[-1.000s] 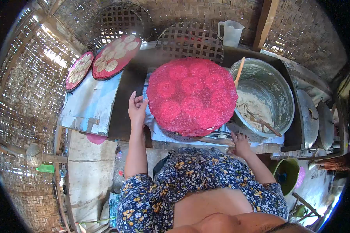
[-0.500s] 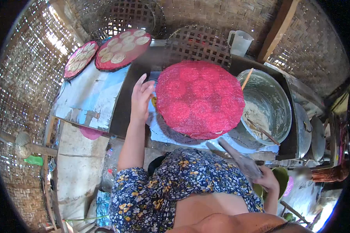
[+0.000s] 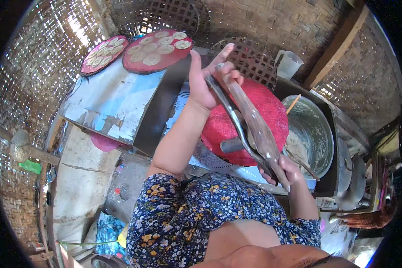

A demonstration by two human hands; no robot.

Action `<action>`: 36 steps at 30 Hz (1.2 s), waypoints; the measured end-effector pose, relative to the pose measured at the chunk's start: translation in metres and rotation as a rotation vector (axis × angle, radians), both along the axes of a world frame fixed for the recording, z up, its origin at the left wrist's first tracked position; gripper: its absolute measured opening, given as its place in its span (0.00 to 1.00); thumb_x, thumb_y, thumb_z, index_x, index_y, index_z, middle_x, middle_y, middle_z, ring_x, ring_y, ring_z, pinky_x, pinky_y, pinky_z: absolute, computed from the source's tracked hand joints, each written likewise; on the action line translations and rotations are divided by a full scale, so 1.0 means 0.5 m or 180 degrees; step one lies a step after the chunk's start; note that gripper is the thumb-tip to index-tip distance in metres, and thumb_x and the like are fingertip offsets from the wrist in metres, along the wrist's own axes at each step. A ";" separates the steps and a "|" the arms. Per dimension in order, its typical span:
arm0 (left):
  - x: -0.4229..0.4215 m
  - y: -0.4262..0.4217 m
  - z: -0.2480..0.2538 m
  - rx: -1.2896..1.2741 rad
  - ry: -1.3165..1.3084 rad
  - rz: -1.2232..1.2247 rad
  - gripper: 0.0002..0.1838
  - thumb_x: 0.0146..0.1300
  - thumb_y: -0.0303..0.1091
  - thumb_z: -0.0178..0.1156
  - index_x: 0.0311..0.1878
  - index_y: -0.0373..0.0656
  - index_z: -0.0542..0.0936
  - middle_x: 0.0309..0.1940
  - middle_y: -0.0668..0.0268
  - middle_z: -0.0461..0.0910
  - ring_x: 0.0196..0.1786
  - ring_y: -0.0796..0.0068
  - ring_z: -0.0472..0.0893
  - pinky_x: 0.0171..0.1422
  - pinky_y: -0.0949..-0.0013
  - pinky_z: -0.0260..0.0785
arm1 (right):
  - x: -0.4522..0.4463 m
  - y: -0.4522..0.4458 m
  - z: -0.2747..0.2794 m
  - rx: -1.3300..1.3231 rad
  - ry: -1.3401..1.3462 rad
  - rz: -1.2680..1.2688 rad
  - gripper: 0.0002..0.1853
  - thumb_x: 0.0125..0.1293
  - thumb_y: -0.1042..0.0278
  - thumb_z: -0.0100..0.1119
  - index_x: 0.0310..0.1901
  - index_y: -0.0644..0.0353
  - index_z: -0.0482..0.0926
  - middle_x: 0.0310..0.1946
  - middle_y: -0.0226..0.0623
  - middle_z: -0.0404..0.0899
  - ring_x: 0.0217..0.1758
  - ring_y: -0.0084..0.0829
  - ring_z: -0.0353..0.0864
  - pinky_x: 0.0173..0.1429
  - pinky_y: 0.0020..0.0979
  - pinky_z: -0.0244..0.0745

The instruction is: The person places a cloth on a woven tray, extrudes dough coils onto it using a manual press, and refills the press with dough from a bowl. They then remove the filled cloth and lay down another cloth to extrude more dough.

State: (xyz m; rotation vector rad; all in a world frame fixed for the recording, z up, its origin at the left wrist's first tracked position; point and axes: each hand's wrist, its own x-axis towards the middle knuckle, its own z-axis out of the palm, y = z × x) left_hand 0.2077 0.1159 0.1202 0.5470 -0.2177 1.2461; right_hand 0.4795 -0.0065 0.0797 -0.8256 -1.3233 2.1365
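A long wooden hand press with two arms point(image 3: 259, 123) lies slantwise across the view, a short grey cylinder point(image 3: 236, 144) projecting from its left side. My right hand point(image 3: 288, 172) is wrapped round its lower end. At the upper end, my left hand point(image 3: 210, 82) touches the arms, thumb and index finger stretched apart and the other fingers bent; its grip is loose. Beneath the press is a round tray covered in pink-red mesh point(image 3: 272, 107), partly hidden by the press and my left hand.
A large metal pot point(image 3: 324, 134) with pale dough and wooden sticks stands right of the tray. Two round red trays point(image 3: 138, 67) with pale coiled rounds rest on the left table point(image 3: 107, 102). Behind are a woven basket point(image 3: 254, 58) and a plastic jug point(image 3: 290, 64).
My right hand has brought the press up from beside my body to over the mesh-covered tray. My left hand has moved right to the press's upper end. The view has shifted slightly.
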 end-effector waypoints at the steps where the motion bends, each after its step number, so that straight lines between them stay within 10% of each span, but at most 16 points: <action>1: -0.017 0.018 -0.017 -0.0070 -0.0044 0.0102 0.44 0.56 0.73 0.33 0.61 0.45 0.65 0.24 0.72 0.70 0.30 0.70 0.72 0.47 0.58 0.66 | -0.010 0.017 0.004 0.0014 -0.0268 0.0036 0.31 0.57 0.38 0.49 0.42 0.66 0.73 0.25 0.37 0.74 0.19 0.27 0.71 0.22 0.26 0.66; 16: -0.101 0.048 -0.132 -0.0848 -0.0116 0.1103 0.36 0.57 0.69 0.41 0.54 0.47 0.71 0.13 0.78 0.60 0.17 0.81 0.63 0.34 0.69 0.65 | -0.080 0.113 0.057 0.0727 -0.2354 0.0270 0.27 0.63 0.40 0.42 0.31 0.61 0.74 0.19 0.34 0.74 0.17 0.25 0.73 0.19 0.26 0.67; 21: -0.113 0.058 -0.070 -0.0557 -0.0272 0.1253 0.33 0.60 0.66 0.40 0.51 0.47 0.73 0.11 0.79 0.58 0.16 0.83 0.61 0.30 0.72 0.60 | -0.081 0.143 0.079 0.2202 -0.2318 0.0018 0.24 0.64 0.47 0.47 0.42 0.64 0.74 0.19 0.28 0.69 0.22 0.20 0.68 0.25 0.25 0.65; 30: -0.121 0.000 -0.023 -0.0380 -0.0211 0.1038 0.32 0.59 0.68 0.39 0.44 0.48 0.76 0.09 0.76 0.55 0.14 0.79 0.59 0.28 0.69 0.59 | -0.073 0.095 0.125 0.1364 -0.2306 0.0274 0.25 0.62 0.48 0.51 0.51 0.62 0.73 0.20 0.29 0.72 0.23 0.19 0.71 0.28 0.25 0.67; 36: -0.130 0.016 0.008 0.0065 -0.0382 0.1081 0.29 0.62 0.62 0.42 0.45 0.45 0.76 0.09 0.78 0.55 0.13 0.84 0.57 0.28 0.74 0.58 | -0.094 0.113 0.155 0.2533 -0.2549 0.0037 0.26 0.61 0.49 0.53 0.52 0.63 0.72 0.26 0.42 0.78 0.29 0.28 0.78 0.38 0.31 0.72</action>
